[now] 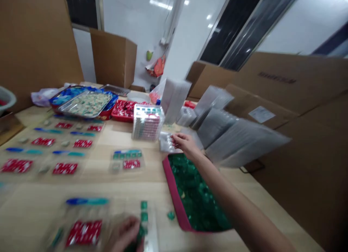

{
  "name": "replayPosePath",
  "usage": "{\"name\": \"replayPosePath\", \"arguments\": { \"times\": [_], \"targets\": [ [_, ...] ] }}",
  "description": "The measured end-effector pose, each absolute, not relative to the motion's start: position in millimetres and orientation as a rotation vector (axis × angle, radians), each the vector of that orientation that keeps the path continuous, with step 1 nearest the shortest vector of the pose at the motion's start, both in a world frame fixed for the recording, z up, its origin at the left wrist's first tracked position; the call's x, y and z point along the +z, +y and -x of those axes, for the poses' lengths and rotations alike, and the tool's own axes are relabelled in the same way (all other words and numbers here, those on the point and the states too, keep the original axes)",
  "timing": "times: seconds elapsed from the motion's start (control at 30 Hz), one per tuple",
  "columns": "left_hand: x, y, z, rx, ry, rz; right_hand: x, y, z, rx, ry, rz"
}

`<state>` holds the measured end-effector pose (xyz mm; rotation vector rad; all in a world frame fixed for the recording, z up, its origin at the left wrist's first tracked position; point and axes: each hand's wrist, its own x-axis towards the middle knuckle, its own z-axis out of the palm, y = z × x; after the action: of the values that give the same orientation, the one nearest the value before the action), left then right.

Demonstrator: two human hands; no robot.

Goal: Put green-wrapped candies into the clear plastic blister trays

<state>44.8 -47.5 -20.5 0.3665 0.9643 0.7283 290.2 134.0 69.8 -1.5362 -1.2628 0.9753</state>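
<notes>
My right hand [185,143] reaches over the far end of a red-rimmed bin [171,194] full of small green pieces [195,194]. Its fingers are pinched together at the edge of a clear plastic piece [164,143]. Near the front edge, my left hand [125,232] is blurred, with fingers curled around green pieces, beside a clear tray [152,230] that has a row of green squares [144,216]. Left of it lies a filled clear tray with a red packet [85,233] and a blue-and-teal stick [87,201]. One loose green piece [170,215] rests beside the bin.
Filled trays with red packets [65,168] lie in rows at left, and another single tray [132,164] lies mid-table. A stack of filled trays [148,123] stands behind. Clear sheets [244,143] lean at right against cardboard boxes [307,154]. A metal tray [61,109] sits at the back left.
</notes>
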Motion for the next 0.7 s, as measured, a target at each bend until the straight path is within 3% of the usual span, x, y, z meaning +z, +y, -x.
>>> {"name": "replayPosePath", "arguments": {
  "times": [0.13,0.2,0.43,0.7],
  "targets": [
    [19.8,-65.7,-34.5,0.855,0.890,0.028,74.5,24.2,-237.4,1.529,-1.511,1.229],
    [27.4,-69.1,-37.1,0.872,0.829,0.042,69.6,-22.8,-216.8,1.646,-1.517,1.164],
    [24.5,-96.9,-44.6,0.895,0.696,-0.082,27.1,-91.5,-184.5,1.709,-1.145,1.005],
    [27.4,-112.2,-50.3,0.924,0.684,-0.251,20.8,-113.2,-178.7,1.595,-0.742,1.071]
  ]
}}
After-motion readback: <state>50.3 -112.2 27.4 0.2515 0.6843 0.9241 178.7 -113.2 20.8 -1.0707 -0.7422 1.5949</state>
